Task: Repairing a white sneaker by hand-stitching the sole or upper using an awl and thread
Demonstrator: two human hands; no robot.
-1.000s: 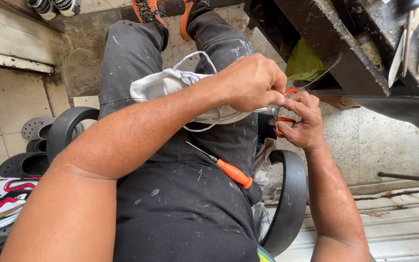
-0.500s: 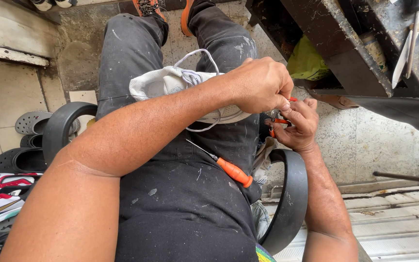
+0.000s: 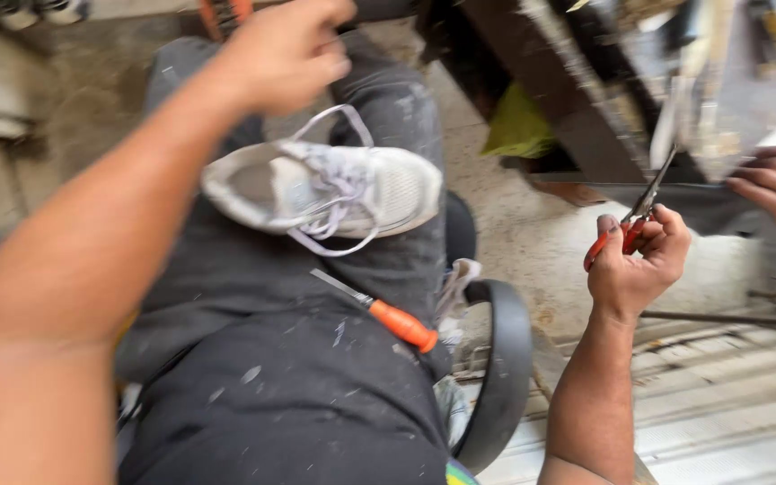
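Red-handled scissors [image 3: 629,226] sit gripped in the right hand [image 3: 637,265]; left hand [image 3: 287,54] loosely curled, empty.

Single head view, looking steeply down from above onto wearer's lap, close range. Shoe [image 3: 325,190] sits upper centre of frame. Left arm enters from bottom left of shoe, right arm from bottom right. Floor and shelving lie right of shoe.

Even daylight, frame smeared by motion

The raised left hand [image 3: 285,49] and the shelves right of the white shoe [image 3: 325,189] were blurred; the shoe was rendered sharper, and only soft shadows were cast below it.
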